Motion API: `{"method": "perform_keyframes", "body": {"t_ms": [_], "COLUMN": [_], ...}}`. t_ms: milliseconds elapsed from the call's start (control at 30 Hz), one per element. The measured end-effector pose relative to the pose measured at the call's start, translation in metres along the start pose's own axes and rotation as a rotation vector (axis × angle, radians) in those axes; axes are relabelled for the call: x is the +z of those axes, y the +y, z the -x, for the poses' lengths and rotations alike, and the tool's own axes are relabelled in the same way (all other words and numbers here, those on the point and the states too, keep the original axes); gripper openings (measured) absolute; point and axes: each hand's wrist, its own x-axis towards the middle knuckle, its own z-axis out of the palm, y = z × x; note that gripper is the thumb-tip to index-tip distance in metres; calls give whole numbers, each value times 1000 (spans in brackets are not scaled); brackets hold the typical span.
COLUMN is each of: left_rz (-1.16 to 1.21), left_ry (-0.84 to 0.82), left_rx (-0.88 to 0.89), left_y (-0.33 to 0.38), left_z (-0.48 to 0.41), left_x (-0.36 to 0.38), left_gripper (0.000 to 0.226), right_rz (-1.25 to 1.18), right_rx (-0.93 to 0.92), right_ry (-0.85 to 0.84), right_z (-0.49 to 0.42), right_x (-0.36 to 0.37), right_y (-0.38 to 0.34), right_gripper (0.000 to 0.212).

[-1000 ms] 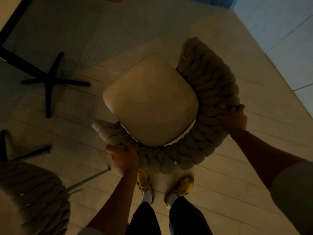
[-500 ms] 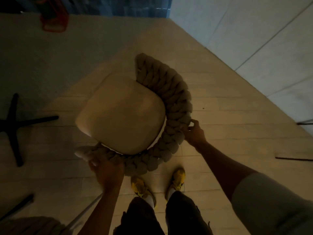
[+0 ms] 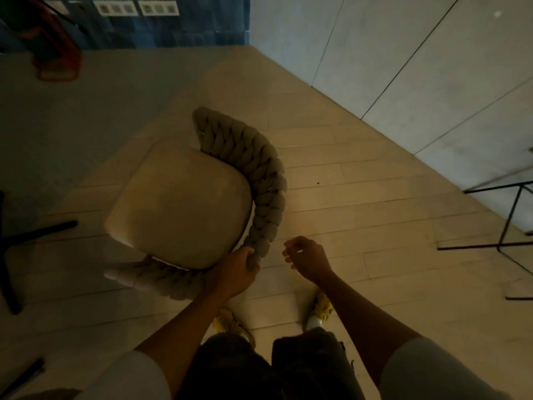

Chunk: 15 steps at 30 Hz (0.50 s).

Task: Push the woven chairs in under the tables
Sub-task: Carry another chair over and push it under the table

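At the far left a black table foot [image 3: 40, 228] lies across the floor, well apart from the woven chair [image 3: 178, 206]. The chair stands out on the pale planks, its open front facing up and left (no tabletop shows, so I cannot tell how far it has to travel). The left hand [image 3: 236, 269] grips the braided back [image 3: 264, 180] at its near corner, fingers wrapped round the thick rope. Just to the right, the right hand [image 3: 308, 258] hangs free of the chair, fingers loosely curled and holding nothing. Further right a thin black metal frame [image 3: 512, 217] stands near the wall.

The main risk, as I judge it, is the one-handed hold. A shove from that off-centre corner would probably swing the chair round instead of sliding it straight, and a leg could catch on the table foot. The soft braid may also squash and slip in the fingers
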Motion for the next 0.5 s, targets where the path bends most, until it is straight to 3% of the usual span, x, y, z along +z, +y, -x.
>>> {"method": "perform_keyframes", "body": {"t_ms": [167,433,500], "left_rz": [-20,-68,-62], "left_ry": [-9,93,134], "left_rx": [-107,-348,-411], "left_y": [10,30,6], "left_z": [-3,-15,-33], "left_x": [21,70,95], "left_gripper": [60,58,77], "right_rz": [13,114,203], "right_rx": [-33,-217,-302], "right_ry": [-94,-217,-221], "right_z": [1,-14,-26], "right_x": [-36,-140,-167], "right_y": [40,93,89], "right_gripper": [19,15,18]}}
